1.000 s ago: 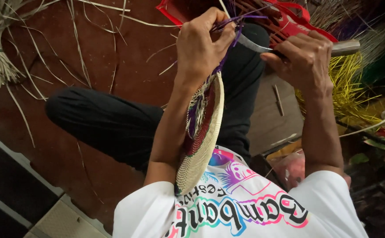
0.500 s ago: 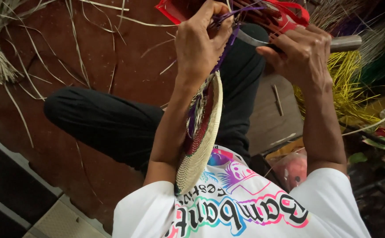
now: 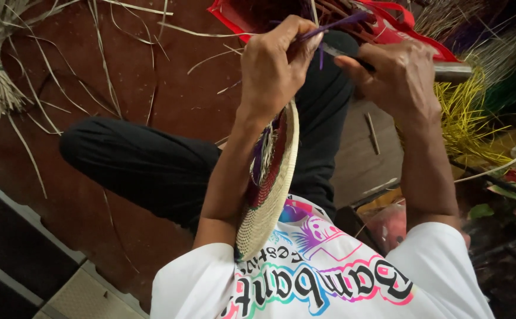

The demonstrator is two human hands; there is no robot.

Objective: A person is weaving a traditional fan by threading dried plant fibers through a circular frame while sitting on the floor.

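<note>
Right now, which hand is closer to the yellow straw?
Right. The right hand is just beside the yellow straw, holding a metal tool. The left hand is farther off, past the right hand, pinching a purple strand.

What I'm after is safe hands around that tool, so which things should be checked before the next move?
1. Left hand pinches the purple strand: ok.
2. Woven disc rests along the left forearm: ok.
3. Right hand grips the metal tool: ok.
4. Tool tip clear of fingers: cannot tell, it is hidden between the hands.
5. Yellow straw lies close by the right hand: ok.
</note>
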